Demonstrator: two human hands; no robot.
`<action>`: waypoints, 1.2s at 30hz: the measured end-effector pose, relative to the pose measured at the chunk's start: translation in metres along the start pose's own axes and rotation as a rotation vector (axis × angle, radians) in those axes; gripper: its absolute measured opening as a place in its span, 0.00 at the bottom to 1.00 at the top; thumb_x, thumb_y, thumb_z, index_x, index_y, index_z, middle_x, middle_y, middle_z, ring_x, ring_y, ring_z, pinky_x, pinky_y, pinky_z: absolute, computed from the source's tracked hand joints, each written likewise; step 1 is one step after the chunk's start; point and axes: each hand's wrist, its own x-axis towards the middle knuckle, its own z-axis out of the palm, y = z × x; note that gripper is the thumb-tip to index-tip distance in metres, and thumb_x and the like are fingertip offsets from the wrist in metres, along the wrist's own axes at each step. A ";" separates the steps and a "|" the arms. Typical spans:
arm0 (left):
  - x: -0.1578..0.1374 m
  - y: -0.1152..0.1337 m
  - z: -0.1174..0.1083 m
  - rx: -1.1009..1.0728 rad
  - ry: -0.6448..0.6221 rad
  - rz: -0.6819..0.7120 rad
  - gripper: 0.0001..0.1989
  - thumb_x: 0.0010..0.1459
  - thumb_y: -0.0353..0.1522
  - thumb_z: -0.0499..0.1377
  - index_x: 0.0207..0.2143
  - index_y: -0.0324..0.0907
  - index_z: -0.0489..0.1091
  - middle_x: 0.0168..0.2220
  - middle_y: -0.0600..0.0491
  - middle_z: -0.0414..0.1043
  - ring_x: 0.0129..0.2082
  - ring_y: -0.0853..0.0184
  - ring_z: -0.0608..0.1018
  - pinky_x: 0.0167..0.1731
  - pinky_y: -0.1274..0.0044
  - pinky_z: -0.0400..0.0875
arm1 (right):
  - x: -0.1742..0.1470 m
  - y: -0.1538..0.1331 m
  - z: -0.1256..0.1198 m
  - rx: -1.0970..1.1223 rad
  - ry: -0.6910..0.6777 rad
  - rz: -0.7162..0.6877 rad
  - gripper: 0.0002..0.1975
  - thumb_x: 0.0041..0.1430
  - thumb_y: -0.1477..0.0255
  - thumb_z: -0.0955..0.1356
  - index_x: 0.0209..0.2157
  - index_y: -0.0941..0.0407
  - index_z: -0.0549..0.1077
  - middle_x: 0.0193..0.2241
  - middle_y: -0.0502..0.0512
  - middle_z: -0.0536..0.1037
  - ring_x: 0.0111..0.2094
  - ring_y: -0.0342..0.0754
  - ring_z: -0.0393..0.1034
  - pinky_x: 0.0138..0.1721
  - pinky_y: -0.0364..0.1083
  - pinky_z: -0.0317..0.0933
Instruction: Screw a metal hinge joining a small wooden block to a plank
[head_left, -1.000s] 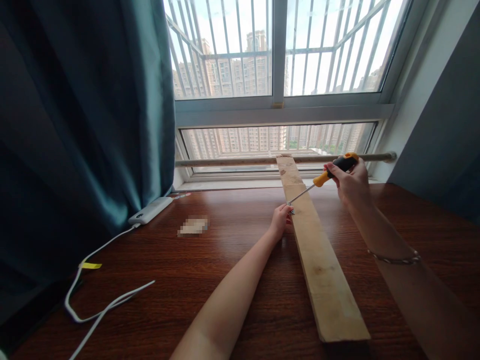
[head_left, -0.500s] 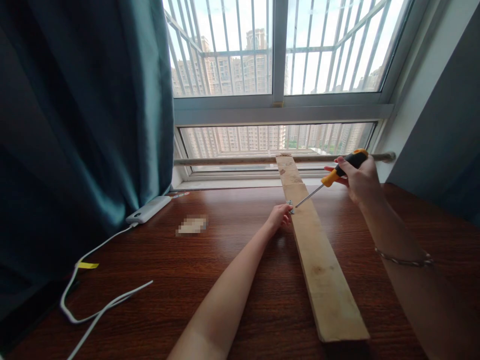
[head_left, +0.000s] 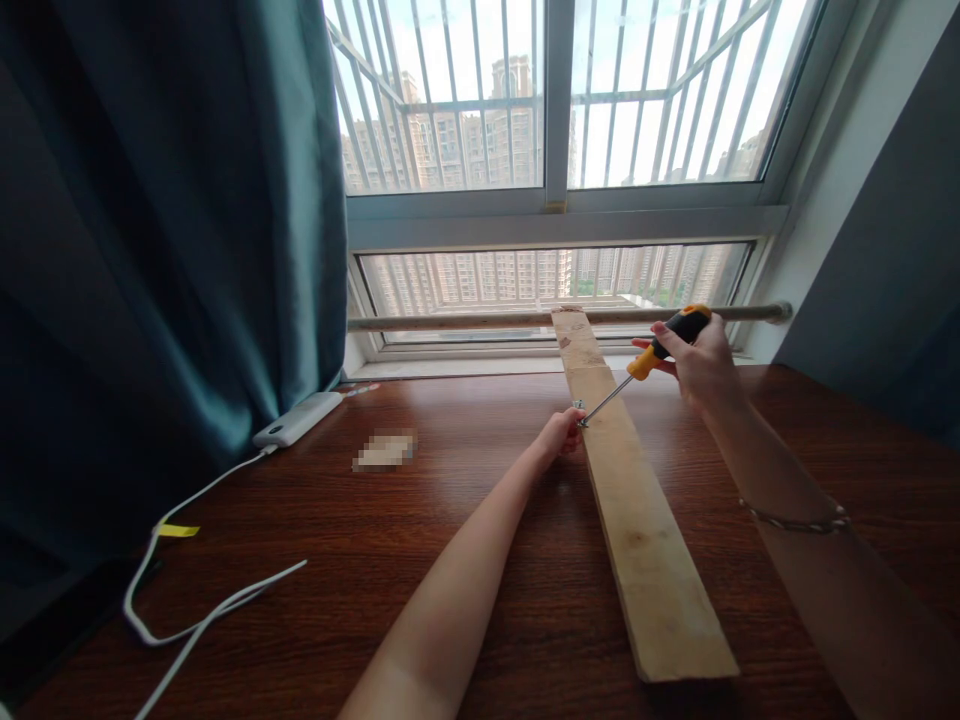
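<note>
A long pale wooden board (head_left: 637, 500) lies lengthwise on the table, its far end towards the window. At its left edge my left hand (head_left: 562, 434) pinches a small silvery metal plate (head_left: 579, 407) with holes, its exact kind too small to tell. My right hand (head_left: 709, 368) grips the handle of a yellow and black screwdriver (head_left: 646, 360). The screwdriver slants down to the left, its tip at the metal plate by my left fingertips. Whether a screw sits under the tip cannot be made out.
The dark wood-grain table (head_left: 480, 500) reaches the window sill. A white power strip or power bank (head_left: 298, 419) with a white cable (head_left: 217, 490) lies at left by the blue curtain (head_left: 292, 200). A blurred pale item (head_left: 384, 451) rests nearby. A horizontal rail (head_left: 465, 322) crosses the window.
My right hand has moved left and slightly down with the screwdriver, and its tip has gone from above the board to the metal plate. My left hand has barely shifted.
</note>
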 end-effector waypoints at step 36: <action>-0.003 0.003 -0.009 0.088 -0.223 -0.111 0.26 0.55 0.46 0.42 0.10 0.42 0.46 0.10 0.61 0.38 0.11 0.78 0.42 0.12 0.81 0.35 | -0.010 -0.013 -0.003 -0.554 0.131 -0.390 0.32 0.38 0.60 0.73 0.44 0.55 0.59 0.39 0.59 0.69 0.30 0.50 0.71 0.28 0.50 0.69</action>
